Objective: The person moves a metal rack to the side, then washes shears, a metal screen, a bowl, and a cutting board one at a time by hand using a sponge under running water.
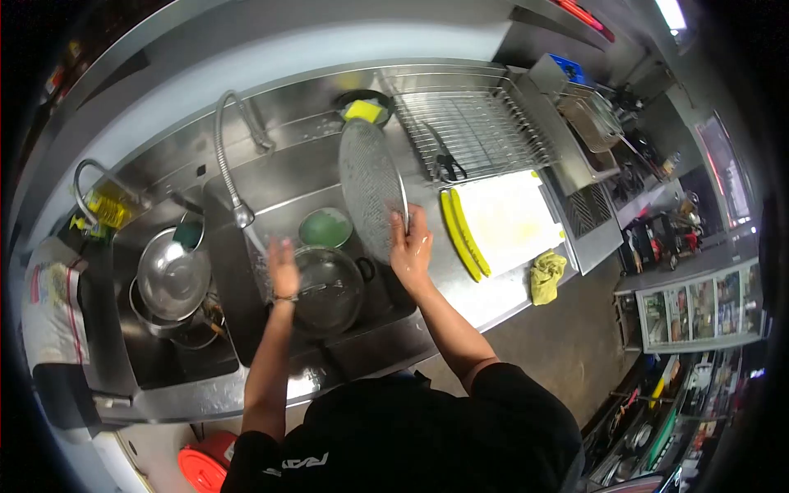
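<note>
My right hand [410, 253] grips the rim of a large round grey metal disc with a speckled surface [368, 181], held tilted on edge over the right sink basin. My left hand [283, 273], somewhat blurred, is open and holds nothing; its fingers point up beside the water stream from the spray faucet [242, 214]. Below, a metal pot with a black handle [329, 300] sits in the basin. Behind that pot is a bowl with green inside [325, 228].
A yellow sponge [362, 111] rests in a dark pan at the back. Rightward are a wire rack [472, 123], black-handled scissors [449, 164], yellow-green strips [464, 234], a white cutting board [514, 222] and a yellow cloth [546, 277]. The left basin holds a metal bowl [174, 275].
</note>
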The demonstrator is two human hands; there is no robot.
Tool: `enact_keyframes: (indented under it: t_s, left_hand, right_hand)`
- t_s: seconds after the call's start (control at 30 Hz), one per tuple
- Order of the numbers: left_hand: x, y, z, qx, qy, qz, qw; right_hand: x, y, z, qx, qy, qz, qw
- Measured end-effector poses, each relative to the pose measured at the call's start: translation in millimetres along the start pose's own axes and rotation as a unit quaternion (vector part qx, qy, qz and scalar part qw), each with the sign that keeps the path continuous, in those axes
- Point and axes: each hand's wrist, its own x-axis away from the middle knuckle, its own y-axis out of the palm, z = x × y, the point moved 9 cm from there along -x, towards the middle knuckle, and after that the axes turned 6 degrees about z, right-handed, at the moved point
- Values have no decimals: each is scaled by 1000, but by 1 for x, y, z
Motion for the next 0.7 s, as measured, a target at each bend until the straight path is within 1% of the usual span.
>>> enact_keyframes:
  t_s: [0.03,0.07,0.1,0.13,0.17,0.2,0.23,0.27,0.3,0.33,0.37,0.4,0.43,0.47,0.53,0.57,0.6,0.67,0.7]
  left_hand:
    - [14,9,38,1,65,-27,998]
    - [21,23,51,-66,169,-44,982]
    - [28,27,73,-103,171,-68,977]
    - [31,28,74,-180,147,-53,971]
    - [30,18,76,-188,159,-13,969]
    - [28,6,73,-196,170,26,965]
    - [23,-6,63,-207,157,37,965]
    - [20,-34,54,-224,138,125,957]
    - [17,-62,43,-241,120,211,939]
    - [9,-78,27,-253,111,220,936]
    - [-8,-84,-17,-23,-16,124,992]
    - [-15,-76,-56,212,-138,22,967]
    - [-13,-75,-81,361,-258,1,896]
    - [-13,-86,-91,358,-258,13,897]
    - [-15,-101,-64,490,-247,7,836]
    - [-16,-109,-54,515,-243,2,822]
    - [-18,-116,-55,514,-242,9,823]
    - [-21,-135,-56,464,-216,47,858]
    - [-21,-144,-53,455,-188,60,868]
  right_hand:
    - [0,22,17,-71,27,-46,996]
    - [3,35,22,-79,24,-61,995]
    - [7,48,32,-264,96,-70,957]
    - [10,62,39,-435,169,-80,881]
    - [13,70,43,-463,183,-97,862]
    - [16,79,48,-464,188,-115,858]
    - [18,91,59,-488,215,-121,838]
    - [23,104,71,-509,243,-125,816]
    - [30,126,89,-508,265,-152,805]
    - [36,138,89,-508,272,-167,800]
    - [45,152,91,-506,302,-180,787]
    - [54,165,93,-504,333,-191,774]
    - [59,180,93,-513,335,-206,763]
    - [63,193,93,-514,338,-217,758]
    - [71,219,87,-531,364,-247,724]
    - [75,230,85,-525,387,-258,713]
    - [77,242,85,-525,388,-265,710]
    - [84,265,88,-528,410,-279,690]
    - [87,274,85,-533,415,-287,680]
